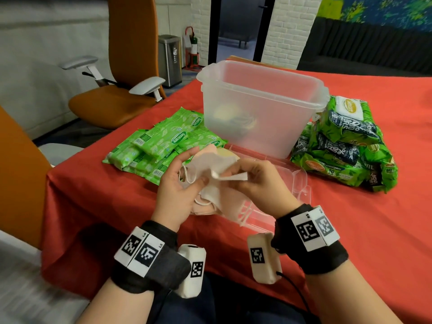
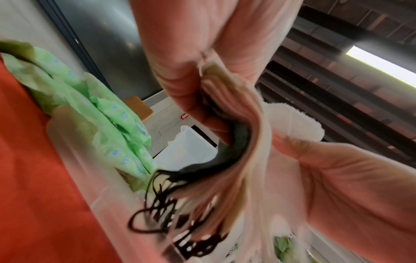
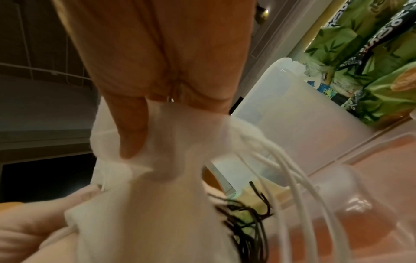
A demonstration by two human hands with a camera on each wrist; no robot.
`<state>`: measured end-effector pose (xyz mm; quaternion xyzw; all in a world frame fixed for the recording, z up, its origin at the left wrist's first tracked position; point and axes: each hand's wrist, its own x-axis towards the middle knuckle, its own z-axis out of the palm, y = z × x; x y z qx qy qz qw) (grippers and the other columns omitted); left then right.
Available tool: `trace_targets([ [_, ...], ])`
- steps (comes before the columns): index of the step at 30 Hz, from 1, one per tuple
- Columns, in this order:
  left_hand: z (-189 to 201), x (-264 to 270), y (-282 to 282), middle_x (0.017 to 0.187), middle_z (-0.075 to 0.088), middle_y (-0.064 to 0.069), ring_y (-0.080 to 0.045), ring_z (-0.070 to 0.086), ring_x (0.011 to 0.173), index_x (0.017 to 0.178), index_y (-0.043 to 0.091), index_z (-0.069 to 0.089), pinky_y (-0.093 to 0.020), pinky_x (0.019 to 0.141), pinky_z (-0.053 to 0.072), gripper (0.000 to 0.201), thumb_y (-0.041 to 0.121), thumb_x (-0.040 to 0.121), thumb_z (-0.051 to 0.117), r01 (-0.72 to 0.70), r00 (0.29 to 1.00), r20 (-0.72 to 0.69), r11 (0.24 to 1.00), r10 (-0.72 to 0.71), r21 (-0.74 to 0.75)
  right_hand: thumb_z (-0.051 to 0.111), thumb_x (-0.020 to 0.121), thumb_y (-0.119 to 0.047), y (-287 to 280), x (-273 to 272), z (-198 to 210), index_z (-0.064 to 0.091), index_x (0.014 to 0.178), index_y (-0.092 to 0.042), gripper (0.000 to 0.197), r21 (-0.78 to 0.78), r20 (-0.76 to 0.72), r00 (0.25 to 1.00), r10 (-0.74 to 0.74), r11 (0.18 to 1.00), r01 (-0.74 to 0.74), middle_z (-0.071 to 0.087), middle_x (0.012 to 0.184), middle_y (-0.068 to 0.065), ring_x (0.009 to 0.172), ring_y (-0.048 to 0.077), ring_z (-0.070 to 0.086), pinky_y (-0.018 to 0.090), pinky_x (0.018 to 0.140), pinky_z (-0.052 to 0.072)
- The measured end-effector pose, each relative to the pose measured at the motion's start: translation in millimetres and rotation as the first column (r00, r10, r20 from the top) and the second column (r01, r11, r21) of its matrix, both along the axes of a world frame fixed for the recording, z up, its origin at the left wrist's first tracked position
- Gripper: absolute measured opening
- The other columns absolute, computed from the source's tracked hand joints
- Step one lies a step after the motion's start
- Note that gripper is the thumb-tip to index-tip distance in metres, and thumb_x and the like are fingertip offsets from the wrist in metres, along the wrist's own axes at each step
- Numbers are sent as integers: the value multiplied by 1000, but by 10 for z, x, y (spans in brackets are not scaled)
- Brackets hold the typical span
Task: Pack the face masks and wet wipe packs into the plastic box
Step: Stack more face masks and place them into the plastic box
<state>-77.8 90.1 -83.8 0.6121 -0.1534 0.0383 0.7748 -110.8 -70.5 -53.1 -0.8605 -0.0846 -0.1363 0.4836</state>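
My left hand (image 1: 187,181) and right hand (image 1: 247,176) together hold a bunch of face masks (image 1: 210,168) just above the table, in front of the clear plastic box (image 1: 257,69). In the left wrist view my left hand (image 2: 258,142) grips a stack of masks (image 2: 225,178) with black ear loops hanging down. The right hand (image 3: 146,128) pinches a white mask (image 3: 157,174) with white loops. More masks (image 1: 210,205) lie under my hands. A few masks show through the box wall. Light green wet wipe packs (image 1: 161,146) lie left of the box, dark green packs (image 1: 343,146) to its right.
The box's clear lid (image 1: 287,183) lies flat on the red tablecloth (image 1: 350,230) under my right hand. An orange office chair (image 1: 117,101) stands beyond the table's left edge, and another orange chair back (image 1: 18,171) is close at my left.
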Motion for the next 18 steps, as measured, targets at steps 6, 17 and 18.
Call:
trace_targets([
  [6, -43, 18, 22, 99, 62, 6, -12, 58, 96, 101, 36, 59, -28, 85, 50, 49, 2, 68, 72, -13, 1000, -19, 997, 15, 72, 68, 81, -14, -41, 6, -49, 62, 75, -26, 14, -23, -89, 996, 3, 1000, -5, 61, 71, -10, 67, 4, 52, 30, 67, 42],
  [17, 53, 30, 7, 87, 70, -1, -8, 65, 79, 92, 8, 62, -24, 78, 53, 20, -6, 78, 65, 117, 981, -155, 993, -114, 12, 56, 77, -26, -123, -12, 125, 57, 82, 1, 28, -12, 63, 993, -95, 995, 96, 62, 73, 15, 65, 23, 49, 42, 62, 42],
  [18, 70, 42, 19, 91, 69, -2, -8, 65, 81, 95, 8, 62, -25, 81, 53, 21, -5, 78, 66, 95, 979, -177, 995, -97, -19, 55, 77, -25, -150, -18, 153, 58, 82, -1, 25, -9, 68, 992, -103, 995, 104, 62, 72, 10, 66, 22, 51, 38, 62, 41],
])
